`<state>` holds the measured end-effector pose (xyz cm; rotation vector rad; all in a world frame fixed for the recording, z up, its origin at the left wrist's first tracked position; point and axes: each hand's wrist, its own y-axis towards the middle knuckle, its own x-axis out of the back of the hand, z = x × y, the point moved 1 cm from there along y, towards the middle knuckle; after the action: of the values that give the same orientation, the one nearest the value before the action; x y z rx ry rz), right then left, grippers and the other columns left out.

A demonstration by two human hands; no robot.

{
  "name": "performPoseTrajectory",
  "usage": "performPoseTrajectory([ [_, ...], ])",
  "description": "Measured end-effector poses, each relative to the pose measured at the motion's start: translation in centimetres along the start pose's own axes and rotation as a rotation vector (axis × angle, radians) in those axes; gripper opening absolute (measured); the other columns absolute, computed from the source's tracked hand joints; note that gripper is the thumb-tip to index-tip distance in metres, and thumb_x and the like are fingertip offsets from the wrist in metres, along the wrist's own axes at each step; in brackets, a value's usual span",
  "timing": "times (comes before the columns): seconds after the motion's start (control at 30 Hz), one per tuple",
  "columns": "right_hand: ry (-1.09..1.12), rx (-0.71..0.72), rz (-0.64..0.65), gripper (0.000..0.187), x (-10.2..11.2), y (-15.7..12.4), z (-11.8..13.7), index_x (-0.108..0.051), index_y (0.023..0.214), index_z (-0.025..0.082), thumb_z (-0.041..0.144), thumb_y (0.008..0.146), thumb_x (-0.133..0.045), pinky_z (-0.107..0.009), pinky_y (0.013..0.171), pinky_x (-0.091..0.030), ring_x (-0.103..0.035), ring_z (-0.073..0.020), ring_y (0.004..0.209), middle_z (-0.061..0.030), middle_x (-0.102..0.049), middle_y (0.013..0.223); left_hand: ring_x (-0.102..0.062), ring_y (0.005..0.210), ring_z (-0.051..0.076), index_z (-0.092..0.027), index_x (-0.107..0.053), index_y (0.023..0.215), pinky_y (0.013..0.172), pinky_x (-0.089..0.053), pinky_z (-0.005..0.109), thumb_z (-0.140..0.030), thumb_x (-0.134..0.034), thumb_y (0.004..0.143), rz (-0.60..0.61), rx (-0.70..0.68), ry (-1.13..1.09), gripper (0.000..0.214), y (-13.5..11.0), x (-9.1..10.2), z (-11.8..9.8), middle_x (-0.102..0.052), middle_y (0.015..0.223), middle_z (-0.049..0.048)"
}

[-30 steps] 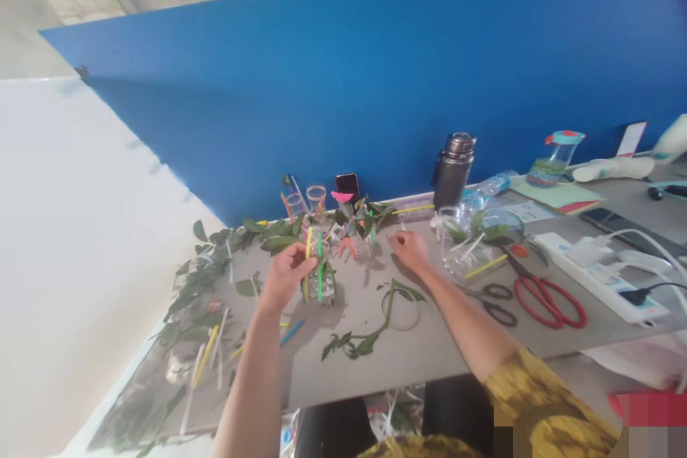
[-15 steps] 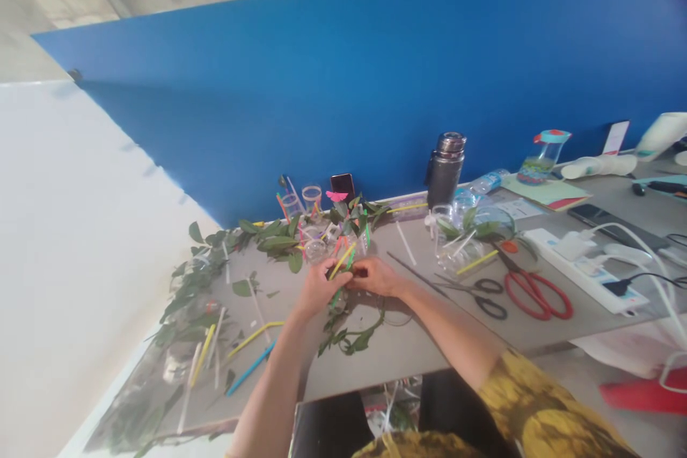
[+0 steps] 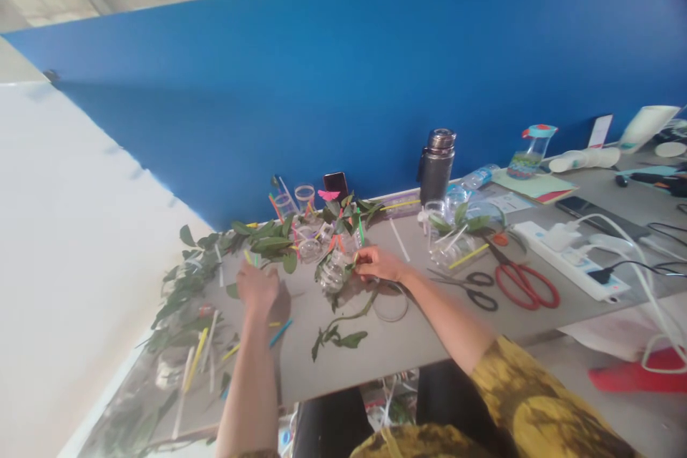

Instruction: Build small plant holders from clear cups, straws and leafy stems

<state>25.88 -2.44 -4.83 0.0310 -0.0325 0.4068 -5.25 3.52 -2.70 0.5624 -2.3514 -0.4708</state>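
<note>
My right hand (image 3: pixel 378 265) is pinched at a small clear cup (image 3: pixel 333 276) that holds leaves and coloured straws and leans to one side on the grey table (image 3: pixel 429 343). My left hand (image 3: pixel 257 288) is off to the left of the cup, back of the hand up, fingers hidden. Just past it show the tips of a yellow straw (image 3: pixel 247 256) and green leaves (image 3: pixel 268 242). A loose leafy sprig (image 3: pixel 343 325) lies on the table in front of the cup, beside a clear ring (image 3: pixel 391 304).
Leafy branches and straws (image 3: pixel 187 293) are heaped along the left edge. More clear cups (image 3: pixel 305 197), a phone (image 3: pixel 335 182) and a steel flask (image 3: pixel 436 173) stand by the blue partition. Black scissors (image 3: pixel 472 288), red scissors (image 3: pixel 523 285) and a power strip (image 3: pixel 569 257) lie to the right.
My left hand has left the cup and moved left toward the leaves. My right hand stays at the cup, which now leans. The view has shifted slightly.
</note>
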Motion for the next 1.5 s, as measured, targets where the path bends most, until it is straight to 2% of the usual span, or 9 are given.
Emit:
performPoseTrajectory([
  [0.1, 0.038, 0.01, -0.03, 0.028, 0.4, -0.1, 0.3, -0.068, 0.082, 0.018, 0.04, 0.071, -0.082, -0.024, 0.058, -0.045, -0.057, -0.0107, 0.056, -0.0014, -0.075, 0.073, -0.063, 0.122, 0.04, -0.016, -0.067, 0.115, 0.103, -0.048, 0.054, -0.033, -0.061, 0.081, -0.003, 0.039, 0.087, 0.038, -0.7, 0.4, -1.0, -0.072, 0.117, 0.0216],
  [0.2, 0.081, -0.005, -0.014, 0.034, 0.8, -0.4, 0.4, -0.071, 0.084, 0.016, 0.044, 0.069, -0.085, -0.024, 0.055, -0.044, -0.055, -0.0104, 0.052, -0.0017, -0.074, 0.069, -0.07, 0.106, 0.034, -0.019, -0.075, 0.101, 0.095, -0.053, 0.047, -0.047, -0.058, 0.087, 0.305, 0.002, -0.178, 0.036, -2.4, -1.1, -3.5, -0.078, 0.105, 0.0157],
  [0.37, 0.105, -0.012, 0.077, 0.037, 2.4, -1.2, 0.6, -0.075, 0.079, 0.015, 0.047, 0.066, -0.089, -0.024, 0.059, -0.048, -0.061, -0.0113, 0.057, -0.0035, -0.075, 0.07, -0.073, 0.089, 0.027, -0.016, -0.079, 0.111, 0.075, -0.056, 0.035, -0.063, -0.081, 0.071, 0.839, 0.25, -0.602, 0.061, -5.2, -3.8, -6.9, -0.079, 0.101, 0.0138],
  [0.57, 0.124, -0.024, 0.024, 0.031, 4.7, -2.1, 1.4, -0.077, 0.081, 0.017, 0.031, 0.058, -0.092, -0.023, 0.063, -0.051, -0.066, -0.0129, 0.063, -0.0005, -0.075, 0.072, -0.065, 0.066, 0.017, -0.015, -0.077, 0.083, 0.067, -0.051, 0.03, -0.048, -0.096, 0.053, 0.767, 0.36, -0.851, 0.048, -6.5, -5.7, -9.0, -0.074, 0.075, 0.0044],
  [0.83, 0.227, 0.01, 0.078, 0.039, 7.0, -2.9, 0.5, -0.071, 0.073, 0.017, 0.035, 0.049, -0.096, -0.02, 0.045, -0.042, -0.059, -0.0118, 0.046, 0.0023, -0.067, 0.054, -0.044, 0.048, 0.006, -0.02, -0.049, 0.071, 0.049, -0.035, 0.019, -0.036, -0.089, 0.063, 0.548, 0.454, -1.17, 0.044, -6.6, -6.2, -10.4, -0.049, 0.056, -0.0091],
  [1.0, 0.435, 0.241, -0.229, 0.04, 7.7, -3.1, 1.9, -0.065, 0.069, 0.019, 0.035, 0.053, -0.098, -0.022, 0.049, -0.04, -0.052, -0.0087, 0.046, 0.0056, -0.06, 0.055, -0.072, 0.089, 0.024, -0.016, -0.069, 0.087, 0.072, -0.057, 0.033, -0.023, -0.084, 0.059, 0.703, 0.551, -1.113, 0.032, -8.7, -6.0, -9.8, -0.077, 0.092, 0.0084],
  [1.17, 0.428, 0.351, -0.411, 0.032, 7.2, -5.1, 4.1, -0.066, 0.069, 0.019, 0.034, 0.061, -0.093, -0.022, 0.048, -0.031, -0.049, -0.0091, 0.049, 0.0025, -0.061, 0.058, -0.073, 0.098, 0.025, -0.019, -0.068, 0.084, 0.081, -0.059, 0.038, -0.024, -0.088, 0.064, 0.842, 0.495, -1.227, 0.03, -10.8, -6.8, -12.3, -0.075, 0.118, 0.0071],
  [1.27, 0.299, 0.31, -0.468, 0.027, 5.8, -6.4, 4.3, -0.066, 0.069, 0.019, 0.035, 0.066, -0.088, -0.023, 0.048, -0.029, -0.046, -0.0087, 0.048, 0.0013, -0.064, 0.057, -0.069, 0.073, 0.015, -0.018, -0.061, 0.081, 0.063, -0.051, 0.026, -0.029, -0.094, 0.062, 0.853, 0.425, -1.213, 0.04, -11.4, -7.7, -14.0, -0.074, 0.099, 0.003],
  [1.5, 0.032, 0.25, -0.699, 0.023, 3.7, -7.5, 4.3, -0.069, 0.08, 0.02, 0.04, 0.074, -0.077, -0.027, 0.054, -0.041, -0.054, -0.0131, 0.051, -0.0002, -0.071, 0.061, -0.038, 0.045, 0.004, -0.014, -0.064, 0.072, 0.046, -0.024, 0.021, -0.046, -0.091, 0.065, 1.06, 0.335, -1.01, 0.043, -12.0, -8.6, -14.3, -0.055, 0.057, -0.0032],
])
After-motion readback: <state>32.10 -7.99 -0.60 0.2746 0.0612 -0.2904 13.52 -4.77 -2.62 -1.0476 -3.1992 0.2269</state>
